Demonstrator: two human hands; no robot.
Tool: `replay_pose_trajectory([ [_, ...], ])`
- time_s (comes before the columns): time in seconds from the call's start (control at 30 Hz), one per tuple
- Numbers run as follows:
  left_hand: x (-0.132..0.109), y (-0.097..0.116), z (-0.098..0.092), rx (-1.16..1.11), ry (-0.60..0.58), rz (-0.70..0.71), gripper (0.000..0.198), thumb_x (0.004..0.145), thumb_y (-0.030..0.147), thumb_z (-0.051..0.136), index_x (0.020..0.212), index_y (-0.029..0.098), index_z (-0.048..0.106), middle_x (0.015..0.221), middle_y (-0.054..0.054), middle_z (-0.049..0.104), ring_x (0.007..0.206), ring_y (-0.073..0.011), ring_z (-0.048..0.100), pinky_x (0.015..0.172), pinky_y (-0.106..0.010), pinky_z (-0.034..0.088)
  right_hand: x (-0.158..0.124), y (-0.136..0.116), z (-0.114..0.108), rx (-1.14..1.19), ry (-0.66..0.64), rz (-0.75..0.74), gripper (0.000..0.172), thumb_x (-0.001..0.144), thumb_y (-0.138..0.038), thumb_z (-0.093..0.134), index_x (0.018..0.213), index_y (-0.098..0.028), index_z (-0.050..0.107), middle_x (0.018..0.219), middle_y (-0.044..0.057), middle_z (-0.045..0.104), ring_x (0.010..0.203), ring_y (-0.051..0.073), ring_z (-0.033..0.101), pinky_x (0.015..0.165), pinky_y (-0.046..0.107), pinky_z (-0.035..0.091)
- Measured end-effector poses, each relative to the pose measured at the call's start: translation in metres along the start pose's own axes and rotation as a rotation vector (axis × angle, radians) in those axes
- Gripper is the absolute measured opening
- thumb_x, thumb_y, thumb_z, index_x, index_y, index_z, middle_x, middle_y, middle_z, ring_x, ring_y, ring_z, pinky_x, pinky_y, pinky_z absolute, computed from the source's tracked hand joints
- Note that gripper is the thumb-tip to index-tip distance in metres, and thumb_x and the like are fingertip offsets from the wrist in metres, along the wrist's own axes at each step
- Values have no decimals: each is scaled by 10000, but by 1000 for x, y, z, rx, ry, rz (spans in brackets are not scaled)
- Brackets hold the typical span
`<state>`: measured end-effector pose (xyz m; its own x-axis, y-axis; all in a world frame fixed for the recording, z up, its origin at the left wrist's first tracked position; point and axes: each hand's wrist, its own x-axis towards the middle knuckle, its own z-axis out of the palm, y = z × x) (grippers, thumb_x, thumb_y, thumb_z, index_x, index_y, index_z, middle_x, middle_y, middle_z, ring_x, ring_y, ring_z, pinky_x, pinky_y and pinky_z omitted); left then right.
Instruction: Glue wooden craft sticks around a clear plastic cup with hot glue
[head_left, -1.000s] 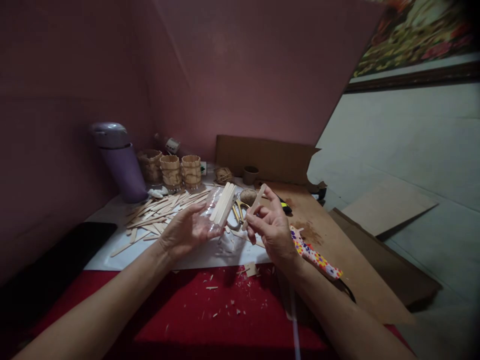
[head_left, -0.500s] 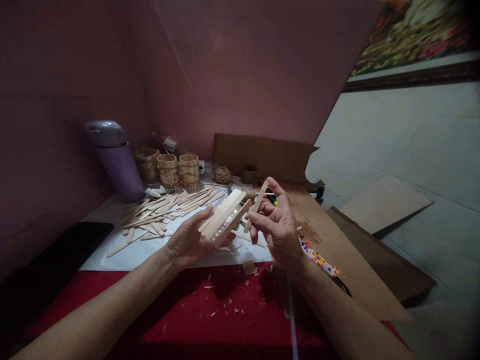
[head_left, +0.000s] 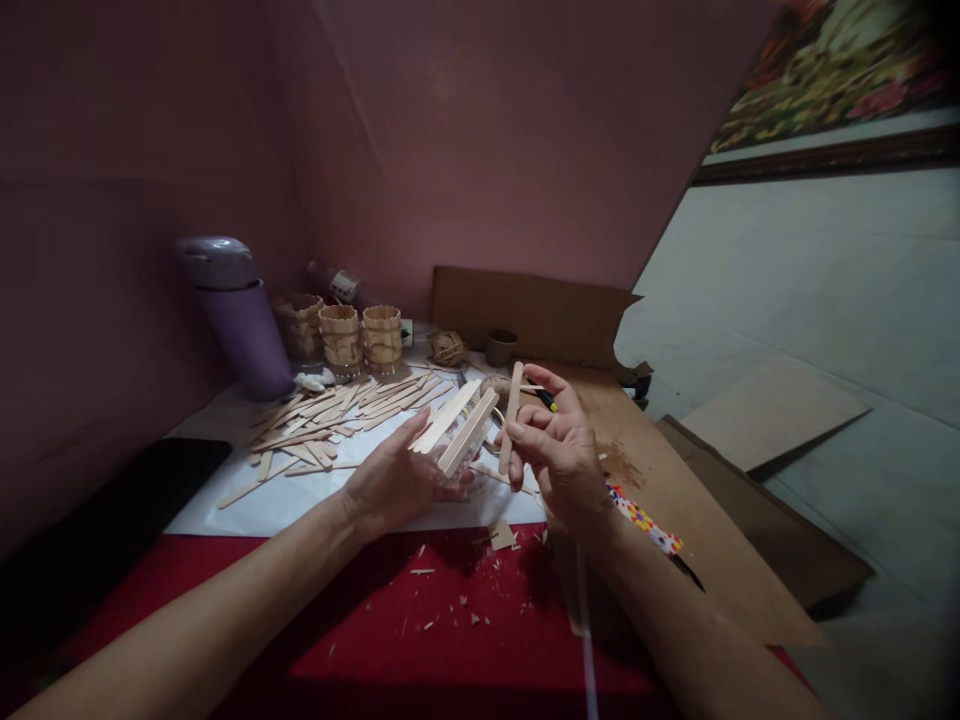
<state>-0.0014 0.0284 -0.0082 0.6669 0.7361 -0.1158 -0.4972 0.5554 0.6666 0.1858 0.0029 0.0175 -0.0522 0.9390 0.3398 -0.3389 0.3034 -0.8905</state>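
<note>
My left hand (head_left: 397, 478) is wrapped round a clear plastic cup (head_left: 459, 440), tilted, with several wooden craft sticks (head_left: 471, 432) lying lengthwise along its side. Between the thumb and fingers of my right hand (head_left: 551, 440) is a single craft stick (head_left: 511, 418), held nearly upright just right of the cup and apart from it. Behind the left hand, a loose pile of craft sticks (head_left: 322, 425) spreads over white paper (head_left: 202, 505).
Stick-covered cups (head_left: 382, 338) and a purple bottle (head_left: 247, 330) stand at the back left. Near them are a ball of twine (head_left: 448, 348) and a small brown pot (head_left: 500, 346). Cardboard (head_left: 697, 540) lies to the right. Wood scraps dot the red cloth (head_left: 375, 620).
My left hand has turned the cup, so more sticks on its right side face me. The stick in my right hand has tipped more upright and shifted slightly left at its top.
</note>
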Motion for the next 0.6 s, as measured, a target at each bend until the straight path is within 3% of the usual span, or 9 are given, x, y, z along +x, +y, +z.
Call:
replay_pose_trajectory([
  [0.07,0,-1,1,33,-1,12,547,904,509,575,1277,109,551,1038,-138,703,753,-218,664,743,-354,507,1,-2,0,19,-7,21,796,737,-215,745,1402,-278,312,627,-110,574,343,98,528,321,210,440],
  [0.13,-1,-2,2,62,14,24,527,885,446,624,1273,99,540,1031,-146,700,756,-223,671,762,-368,515,1,-4,-1,18,-33,57,819,711,-215,752,1407,-271,325,608,-110,577,335,102,522,309,211,435],
  [0.27,-3,-4,4,117,86,66,472,841,368,671,1210,100,550,1000,-140,688,791,-244,686,811,-408,531,1,-7,-1,-30,-74,113,630,713,-220,725,1268,-261,429,557,-113,576,282,95,482,278,198,391],
  [0.43,-2,-7,6,253,59,142,517,772,293,731,1235,151,549,1061,-136,673,796,-230,675,721,-382,546,3,-6,-2,-41,-28,67,448,748,-283,702,1102,-271,428,571,-107,611,275,92,491,273,183,383],
  [0.6,1,-10,7,268,119,150,588,715,224,754,1259,151,543,1024,-112,665,774,-215,657,669,-356,530,7,-4,-3,-36,43,20,386,761,-340,725,1005,-247,440,587,-79,640,357,114,567,301,186,416],
])
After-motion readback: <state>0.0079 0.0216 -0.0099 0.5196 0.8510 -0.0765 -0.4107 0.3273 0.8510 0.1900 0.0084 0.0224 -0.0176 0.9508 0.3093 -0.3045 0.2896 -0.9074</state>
